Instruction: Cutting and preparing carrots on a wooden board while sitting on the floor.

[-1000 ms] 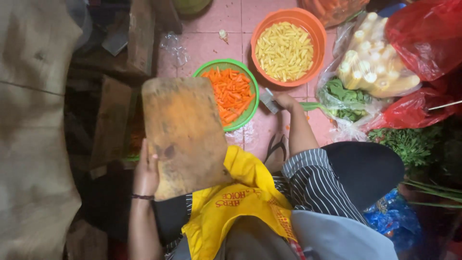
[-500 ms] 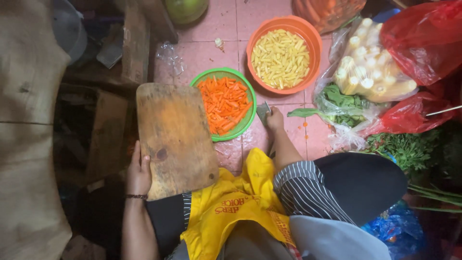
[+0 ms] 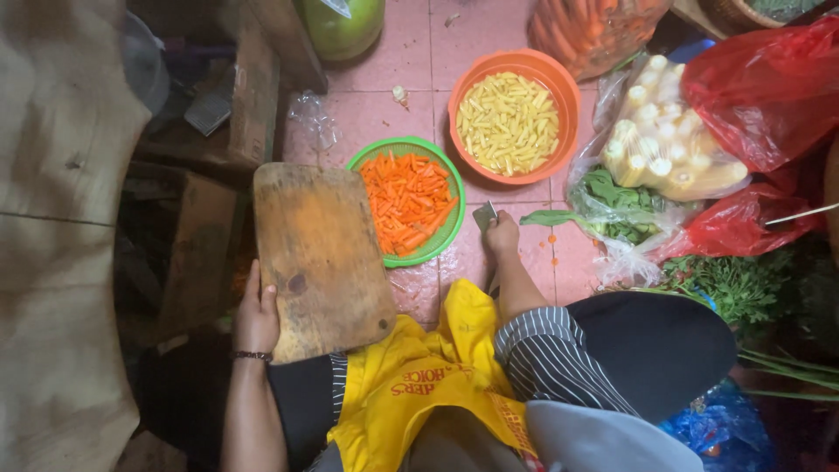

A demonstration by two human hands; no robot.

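Green bowl [image 3: 446, 229]: carrot sticks.
Orange bowl [image 3: 559, 79]: yellow sticks.
Board [image 3: 319, 258]: worn wood, stained, on lap, touching green bowl.
Left hand [image 3: 255, 316]: grips board's edge.
Right hand [image 3: 502, 236]: closed on knife [image 3: 485, 215].

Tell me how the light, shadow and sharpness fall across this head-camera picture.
Head view: dim, warm light, brightest on the pink floor tiles and the two bowls; the carrot bowl and corn bowl read sharp, as does the board; the left side and lower right corner sink into deep shadow; the left hand is dim, the right hand clearer; no strong glare.
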